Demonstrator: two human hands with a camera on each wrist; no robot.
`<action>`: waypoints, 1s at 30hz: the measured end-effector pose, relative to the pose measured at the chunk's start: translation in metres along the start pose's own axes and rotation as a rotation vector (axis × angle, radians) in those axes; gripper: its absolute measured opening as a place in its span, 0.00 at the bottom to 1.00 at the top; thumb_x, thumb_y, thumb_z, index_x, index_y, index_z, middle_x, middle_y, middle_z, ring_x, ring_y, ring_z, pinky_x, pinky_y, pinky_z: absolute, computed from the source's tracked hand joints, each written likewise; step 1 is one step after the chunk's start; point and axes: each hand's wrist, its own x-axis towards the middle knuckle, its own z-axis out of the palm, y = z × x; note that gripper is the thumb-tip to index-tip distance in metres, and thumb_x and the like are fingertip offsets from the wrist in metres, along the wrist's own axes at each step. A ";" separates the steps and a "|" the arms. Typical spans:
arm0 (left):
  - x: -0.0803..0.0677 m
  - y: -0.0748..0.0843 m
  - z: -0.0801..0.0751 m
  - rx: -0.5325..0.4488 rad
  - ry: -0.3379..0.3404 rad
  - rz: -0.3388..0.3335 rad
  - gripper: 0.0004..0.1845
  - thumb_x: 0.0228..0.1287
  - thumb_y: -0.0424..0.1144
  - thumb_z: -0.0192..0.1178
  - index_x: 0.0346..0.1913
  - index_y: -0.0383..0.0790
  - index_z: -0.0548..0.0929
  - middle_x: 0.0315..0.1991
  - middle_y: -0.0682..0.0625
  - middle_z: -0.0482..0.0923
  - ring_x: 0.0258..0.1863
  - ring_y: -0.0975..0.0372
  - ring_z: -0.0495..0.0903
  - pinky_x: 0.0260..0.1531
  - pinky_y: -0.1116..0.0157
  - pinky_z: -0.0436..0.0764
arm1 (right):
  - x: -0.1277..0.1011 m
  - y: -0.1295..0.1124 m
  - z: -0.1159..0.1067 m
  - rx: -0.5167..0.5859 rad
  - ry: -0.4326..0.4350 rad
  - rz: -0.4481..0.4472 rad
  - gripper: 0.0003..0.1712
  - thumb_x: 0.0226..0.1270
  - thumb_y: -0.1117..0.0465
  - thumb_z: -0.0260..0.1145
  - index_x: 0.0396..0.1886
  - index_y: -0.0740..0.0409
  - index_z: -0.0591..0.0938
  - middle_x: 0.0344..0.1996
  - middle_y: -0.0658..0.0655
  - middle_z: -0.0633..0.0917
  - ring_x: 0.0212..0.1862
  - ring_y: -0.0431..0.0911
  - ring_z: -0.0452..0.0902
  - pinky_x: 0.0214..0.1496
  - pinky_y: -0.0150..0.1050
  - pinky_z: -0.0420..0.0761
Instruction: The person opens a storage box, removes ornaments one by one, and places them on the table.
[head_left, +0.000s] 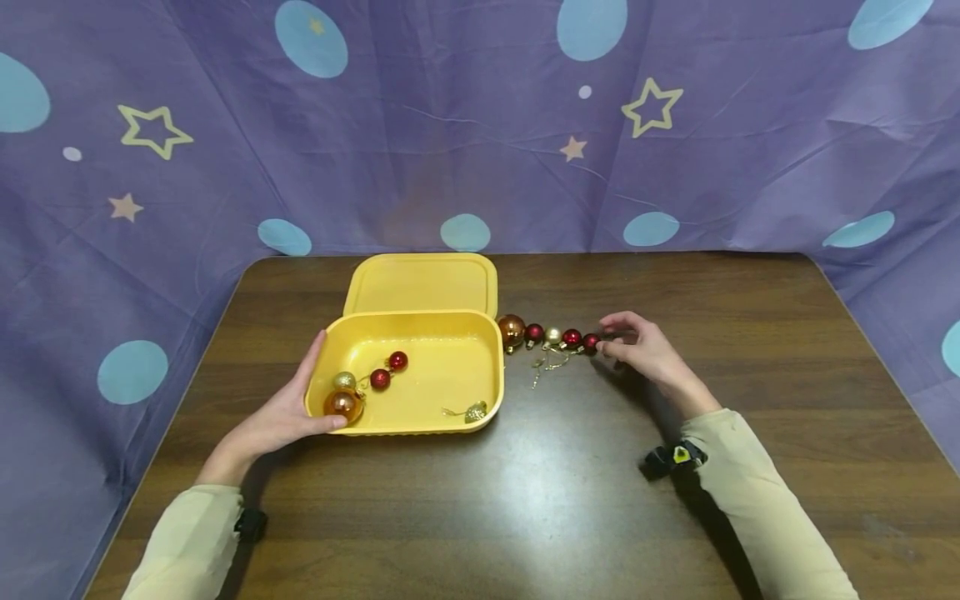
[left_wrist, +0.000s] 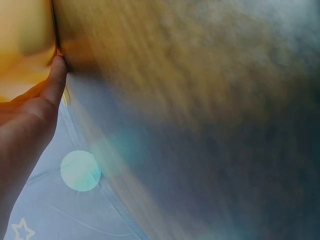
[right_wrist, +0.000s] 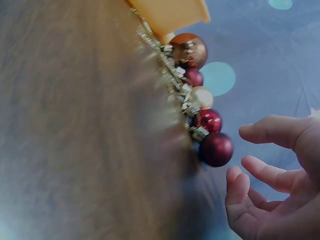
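Note:
A yellow container [head_left: 450, 329] stands open on the brown table, its lid [head_left: 423, 283] lying behind it. Inside are a copper ball [head_left: 343, 404], a small gold ball [head_left: 344, 381], two red balls [head_left: 380, 379] and a gold ornament [head_left: 475, 411]. My left hand [head_left: 288, 412] lies flat against the container's left wall, thumb [left_wrist: 55, 75] at the front corner. A row of baubles runs right from the container: copper [head_left: 512, 330], red, gold, red, then a dark red ball [head_left: 591, 341] [right_wrist: 216, 149]. My right hand [head_left: 637, 346] [right_wrist: 245, 150] hovers just right of that dark red ball, fingers loosely bent and holding nothing.
Loose gold hanging strings [head_left: 551, 362] lie on the table [head_left: 525, 500] just in front of the row. A purple cloth with stars and dots [head_left: 480, 150] hangs behind and to both sides. The table edges run close on the left and right.

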 end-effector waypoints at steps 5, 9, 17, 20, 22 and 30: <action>0.000 0.001 0.000 -0.003 -0.004 -0.001 0.64 0.52 0.27 0.70 0.77 0.51 0.30 0.76 0.42 0.24 0.72 0.48 0.35 0.59 0.84 0.49 | -0.001 -0.014 0.000 -0.019 0.040 -0.022 0.26 0.62 0.68 0.66 0.59 0.71 0.72 0.54 0.69 0.75 0.44 0.48 0.74 0.41 0.29 0.74; 0.000 0.002 0.000 -0.005 -0.008 -0.002 0.64 0.52 0.27 0.70 0.76 0.45 0.29 0.76 0.41 0.24 0.71 0.47 0.35 0.59 0.84 0.49 | -0.002 -0.024 0.005 0.012 0.022 -0.056 0.25 0.62 0.70 0.65 0.58 0.72 0.72 0.53 0.70 0.74 0.43 0.47 0.75 0.41 0.29 0.75; 0.000 0.002 0.000 0.004 -0.004 -0.004 0.64 0.52 0.27 0.70 0.77 0.50 0.30 0.76 0.42 0.24 0.71 0.47 0.35 0.59 0.84 0.48 | -0.002 -0.037 0.025 0.056 -0.009 -0.109 0.22 0.61 0.72 0.65 0.55 0.71 0.74 0.50 0.72 0.76 0.43 0.49 0.76 0.40 0.30 0.76; -0.001 0.002 0.000 0.013 -0.001 0.000 0.64 0.52 0.27 0.70 0.77 0.48 0.29 0.76 0.41 0.25 0.71 0.48 0.36 0.59 0.83 0.48 | -0.002 -0.043 0.034 0.073 -0.017 -0.139 0.21 0.60 0.73 0.65 0.54 0.71 0.75 0.49 0.71 0.77 0.42 0.50 0.76 0.40 0.30 0.76; -0.001 0.002 0.000 0.023 0.001 -0.003 0.64 0.52 0.28 0.70 0.77 0.46 0.29 0.76 0.41 0.25 0.71 0.47 0.37 0.59 0.84 0.48 | -0.002 -0.047 0.039 0.075 -0.023 -0.155 0.20 0.60 0.73 0.66 0.53 0.70 0.76 0.44 0.70 0.79 0.40 0.50 0.77 0.38 0.31 0.76; 0.000 0.003 0.000 0.049 0.002 -0.008 0.65 0.51 0.30 0.72 0.77 0.57 0.30 0.76 0.42 0.26 0.71 0.46 0.37 0.59 0.84 0.47 | -0.001 -0.064 0.061 0.101 -0.087 -0.202 0.19 0.58 0.73 0.66 0.51 0.70 0.77 0.42 0.71 0.79 0.40 0.57 0.77 0.37 0.36 0.79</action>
